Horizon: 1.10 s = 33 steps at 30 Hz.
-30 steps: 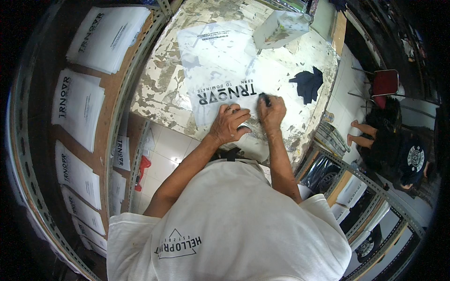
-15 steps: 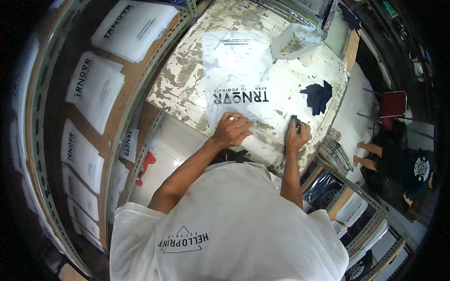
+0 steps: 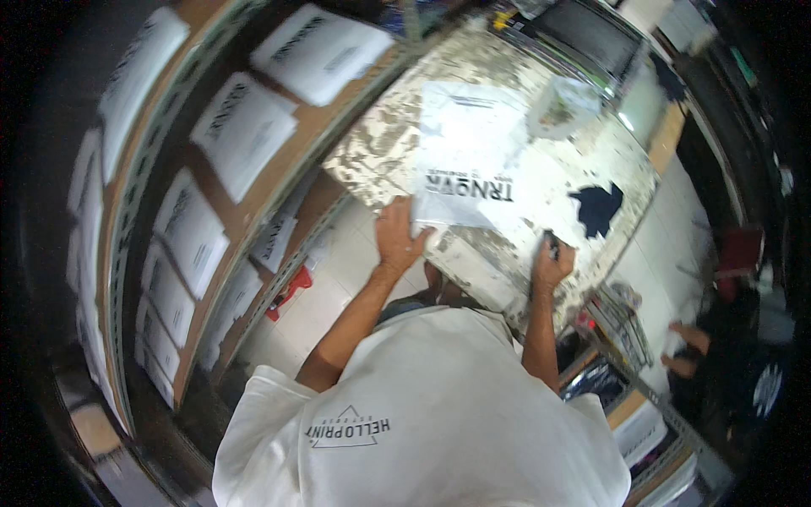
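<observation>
A translucent white printed plastic bag (image 3: 467,139) lies flat on the worn table (image 3: 382,160), black lettering toward its near end. My left hand (image 3: 397,235) is at the bag's near left corner, fingers stretched out and thumb apart; whether it presses on the plastic is blurred. To the right, my right hand (image 3: 555,269) is closed around a small dark object (image 3: 551,241) whose kind I cannot make out. Just beyond that hand, a dark navy piece of cloth (image 3: 596,209) lies crumpled near the table's right edge.
A whitish translucent container (image 3: 564,110) stands toward the far right of the table, by a stack of dark-framed items (image 3: 583,42). Shelves with printed white stacks (image 3: 245,135) run along the left. At right are a red chair (image 3: 739,252) and another person's bare feet (image 3: 688,348).
The whole view has shifted and blurred. My left hand has moved left along the bag's near edge to its corner, its fingers straightening. My right hand keeps hold of the dark object.
</observation>
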Motion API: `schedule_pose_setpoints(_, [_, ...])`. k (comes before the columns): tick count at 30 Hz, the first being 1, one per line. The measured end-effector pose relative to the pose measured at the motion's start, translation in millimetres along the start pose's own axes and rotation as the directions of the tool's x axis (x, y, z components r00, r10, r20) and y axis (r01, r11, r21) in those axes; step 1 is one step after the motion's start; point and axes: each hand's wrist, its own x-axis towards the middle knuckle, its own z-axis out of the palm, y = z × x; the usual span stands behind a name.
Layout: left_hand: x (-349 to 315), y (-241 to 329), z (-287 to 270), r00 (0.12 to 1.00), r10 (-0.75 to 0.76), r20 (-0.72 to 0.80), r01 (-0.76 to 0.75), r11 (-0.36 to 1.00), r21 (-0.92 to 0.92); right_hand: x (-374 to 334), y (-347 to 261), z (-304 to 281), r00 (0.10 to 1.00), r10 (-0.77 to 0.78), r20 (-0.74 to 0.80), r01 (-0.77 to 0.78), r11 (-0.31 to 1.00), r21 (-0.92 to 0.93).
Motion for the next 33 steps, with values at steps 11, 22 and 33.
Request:
schedule_pose_setpoints(11, [-48, -11, -5, 0.968, -0.200, -0.149, 0.208, 0.977, 0.037, -8, 8, 1, 0.991, 0.135, 0.023, -0.136, 0.988, 0.071])
schedule_pose_setpoints(22, [-43, -69, 70, 0.407, -0.913, 0.024, 0.660, 0.275, -0.699, -8, 11, 6, 0.994, 0.109, 0.022, -0.110, 0.989, 0.096])
schedule_pose_setpoints(33, [-49, -3, 36, 0.491, -0.797, 0.352, 0.550, -0.030, -0.834, -8, 35, 11, 0.994, 0.106, -0.034, -0.104, 0.993, 0.060])
